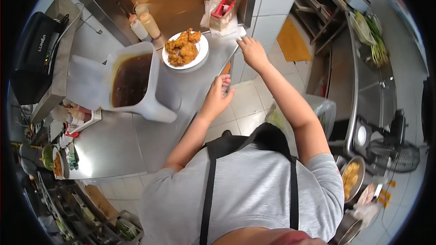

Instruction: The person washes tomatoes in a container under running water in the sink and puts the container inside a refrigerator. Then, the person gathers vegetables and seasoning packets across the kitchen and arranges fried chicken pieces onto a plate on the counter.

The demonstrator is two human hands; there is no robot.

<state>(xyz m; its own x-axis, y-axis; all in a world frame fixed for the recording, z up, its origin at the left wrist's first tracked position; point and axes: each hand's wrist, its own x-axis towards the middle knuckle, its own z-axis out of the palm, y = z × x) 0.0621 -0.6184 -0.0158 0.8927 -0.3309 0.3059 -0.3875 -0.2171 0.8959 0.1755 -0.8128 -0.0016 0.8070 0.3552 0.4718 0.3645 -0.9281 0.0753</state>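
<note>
My left hand is at the counter's front edge, thumb apart from its loosely bent fingers, holding nothing I can see. Just beyond its fingertips is a narrow orange item, too small to name. My right hand reaches to the counter's far right corner, fingers stretched out by the white tissue; whether they touch it I cannot tell. A white plate of fried chicken lies on the steel counter, beyond my left hand. Left of the plate stands a large translucent pitcher of dark brown liquid.
Squeeze bottles and a small basket with red items and tissue stand behind the plate. A black LUNAR device sits on a left ledge. To my right are a plastic bag, fan and food pan.
</note>
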